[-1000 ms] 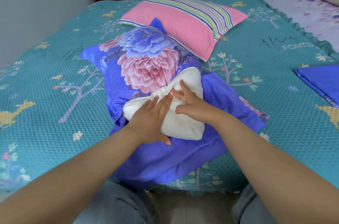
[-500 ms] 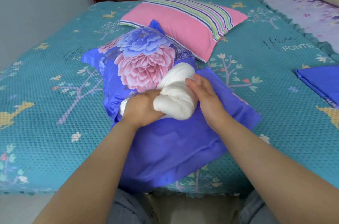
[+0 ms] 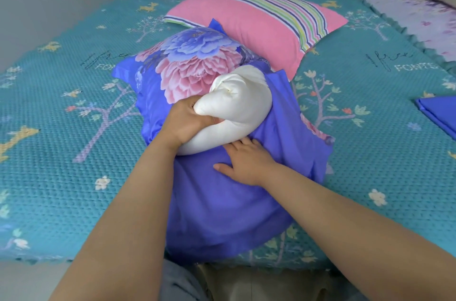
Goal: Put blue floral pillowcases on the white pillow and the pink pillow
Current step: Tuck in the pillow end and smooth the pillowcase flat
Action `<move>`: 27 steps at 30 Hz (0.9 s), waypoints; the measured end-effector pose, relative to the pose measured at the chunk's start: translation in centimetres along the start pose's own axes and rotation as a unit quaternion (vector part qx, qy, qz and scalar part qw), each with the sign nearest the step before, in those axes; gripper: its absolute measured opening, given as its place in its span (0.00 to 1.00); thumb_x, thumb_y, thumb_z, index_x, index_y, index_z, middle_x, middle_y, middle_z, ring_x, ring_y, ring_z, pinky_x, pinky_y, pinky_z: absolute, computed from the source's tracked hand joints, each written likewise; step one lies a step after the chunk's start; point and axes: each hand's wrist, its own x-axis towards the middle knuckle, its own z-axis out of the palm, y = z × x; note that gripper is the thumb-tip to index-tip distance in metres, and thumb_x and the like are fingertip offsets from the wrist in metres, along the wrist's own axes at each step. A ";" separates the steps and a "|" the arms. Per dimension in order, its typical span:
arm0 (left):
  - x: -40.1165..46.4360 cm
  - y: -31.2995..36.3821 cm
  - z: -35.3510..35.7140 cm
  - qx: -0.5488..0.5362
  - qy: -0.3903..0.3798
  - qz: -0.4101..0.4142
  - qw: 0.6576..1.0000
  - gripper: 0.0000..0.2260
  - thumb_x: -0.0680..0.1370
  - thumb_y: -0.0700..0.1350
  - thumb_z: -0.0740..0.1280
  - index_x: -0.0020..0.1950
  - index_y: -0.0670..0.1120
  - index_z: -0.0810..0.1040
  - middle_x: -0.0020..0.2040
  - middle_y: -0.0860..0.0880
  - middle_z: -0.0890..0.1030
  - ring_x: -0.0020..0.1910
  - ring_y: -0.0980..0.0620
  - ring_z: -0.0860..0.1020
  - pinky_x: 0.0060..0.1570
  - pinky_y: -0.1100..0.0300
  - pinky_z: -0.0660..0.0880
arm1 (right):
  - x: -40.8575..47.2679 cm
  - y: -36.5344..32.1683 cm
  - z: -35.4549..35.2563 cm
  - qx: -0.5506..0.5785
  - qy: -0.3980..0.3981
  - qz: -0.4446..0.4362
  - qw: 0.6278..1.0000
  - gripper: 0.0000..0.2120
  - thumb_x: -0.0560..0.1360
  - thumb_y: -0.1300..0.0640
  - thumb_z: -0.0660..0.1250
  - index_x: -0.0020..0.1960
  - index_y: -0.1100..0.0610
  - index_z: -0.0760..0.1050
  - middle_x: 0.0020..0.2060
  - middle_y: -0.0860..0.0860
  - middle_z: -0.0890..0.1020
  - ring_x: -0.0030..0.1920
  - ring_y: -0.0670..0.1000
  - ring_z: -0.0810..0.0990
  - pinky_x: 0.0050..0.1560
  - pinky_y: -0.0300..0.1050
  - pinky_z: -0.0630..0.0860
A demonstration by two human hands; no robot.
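Observation:
The white pillow (image 3: 234,108) is partly inside a blue floral pillowcase (image 3: 187,66) in the middle of the bed; its near end sticks out, bunched up. My left hand (image 3: 187,120) grips that bunched end from the left. My right hand (image 3: 243,161) lies flat with spread fingers on the plain blue flap of the pillowcase, just below the pillow. The pink pillow (image 3: 249,22) with striped band lies bare behind it. A second blue pillowcase (image 3: 439,113) lies folded at the right edge.
A teal patterned bedspread (image 3: 74,152) covers the bed. A purple floral sheet (image 3: 407,9) and padded headboard are at far right. A grey wall stands left and a doorway at the back. My knees are at the bed's near edge.
My left hand has squeezed and lifted the pillow's loose end. My right hand has left the pillow and come down flat onto the blue flap.

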 end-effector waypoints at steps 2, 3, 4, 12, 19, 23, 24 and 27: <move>0.3 -0.1 -0.2 -0.014 0.006 0.003 1.000 0.11 0.67 0.45 0.77 0.46 0.55 0.80 0.41 0.59 0.82 0.36 0.68 0.77 0.38 0.71 0.72 | 1.2 0.3 -0.1 -0.003 -0.030 0.035 0.999 0.39 0.75 0.31 0.49 0.77 0.53 0.49 0.76 0.47 0.51 0.75 0.52 0.48 0.69 0.54 0.60; 0.4 -0.2 -0.4 -0.021 0.010 0.004 1.000 0.11 0.67 0.45 0.78 0.46 0.54 0.80 0.41 0.58 0.82 0.37 0.66 0.77 0.39 0.69 0.73 | 1.8 0.4 -0.2 -0.001 -0.038 0.045 0.998 0.39 0.74 0.30 0.49 0.77 0.52 0.48 0.76 0.47 0.51 0.75 0.52 0.47 0.69 0.53 0.60; 0.6 -0.2 -0.6 -0.026 0.015 0.005 1.000 0.11 0.67 0.46 0.78 0.45 0.53 0.80 0.40 0.58 0.82 0.37 0.65 0.77 0.39 0.68 0.73 | 2.3 0.4 -0.1 -0.001 -0.042 0.054 0.998 0.39 0.74 0.30 0.49 0.77 0.51 0.48 0.76 0.46 0.52 0.75 0.53 0.48 0.70 0.51 0.60; 0.8 0.7 -1.7 -0.067 0.066 0.002 0.996 0.12 0.66 0.47 0.78 0.46 0.46 0.80 0.41 0.53 0.81 0.38 0.60 0.75 0.39 0.64 0.73 | 3.0 0.6 -0.2 -0.019 0.018 0.060 0.998 0.20 0.81 0.48 0.53 0.71 0.51 0.62 0.71 0.49 0.63 0.63 0.57 0.69 0.59 0.51 0.71; 0.7 1.4 -1.9 -0.075 0.075 0.006 0.994 0.10 0.67 0.46 0.77 0.45 0.49 0.80 0.40 0.56 0.81 0.35 0.65 0.77 0.36 0.70 0.73 | 0.6 1.3 0.0 -0.139 0.190 -0.041 0.971 0.12 0.74 0.53 0.59 0.44 0.58 0.78 0.50 0.52 0.79 0.52 0.58 0.74 0.57 0.51 0.67; 0.7 0.9 -1.3 -0.041 0.060 0.001 0.997 0.16 0.65 0.52 0.78 0.49 0.49 0.81 0.42 0.57 0.82 0.38 0.64 0.78 0.40 0.68 0.74 | -2.0 1.1 -2.2 -0.101 0.119 -0.103 0.982 0.18 0.74 0.44 0.59 0.42 0.59 0.76 0.37 0.55 0.80 0.45 0.58 0.78 0.56 0.51 0.73; 0.8 0.7 -1.2 -0.032 0.055 -0.001 0.998 0.18 0.64 0.54 0.78 0.49 0.50 0.81 0.43 0.56 0.83 0.41 0.61 0.79 0.44 0.64 0.76 | -2.6 1.0 -3.2 -0.092 0.070 -0.089 0.989 0.22 0.74 0.38 0.59 0.45 0.58 0.73 0.36 0.55 0.79 0.43 0.58 0.78 0.49 0.49 0.73; 0.5 0.6 -0.8 0.003 0.047 0.001 0.999 0.21 0.62 0.58 0.77 0.50 0.52 0.80 0.45 0.57 0.83 0.46 0.56 0.80 0.48 0.57 0.76 | -4.3 1.4 -5.9 -0.155 -0.088 -0.039 0.983 0.37 0.64 0.28 0.64 0.57 0.56 0.66 0.44 0.54 0.80 0.47 0.57 0.77 0.43 0.48 0.68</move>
